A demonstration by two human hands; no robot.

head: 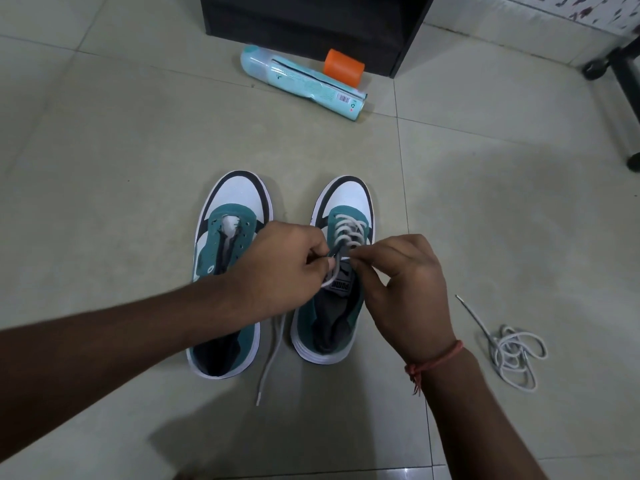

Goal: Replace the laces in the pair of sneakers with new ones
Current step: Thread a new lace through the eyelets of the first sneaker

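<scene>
A white lace (348,233) is pinched by the left hand (280,268) and right hand (405,289) above the tongue of the right sneaker (332,271), which is laced. The left sneaker (228,268) is seen unlaced beside it; a loose lace (512,355) lies on the floor (138,150). Uneven ends could result if one side is pulled harder.

Sneakers (346,216) matt suede-like; floor (138,150) glossy tile
</scene>
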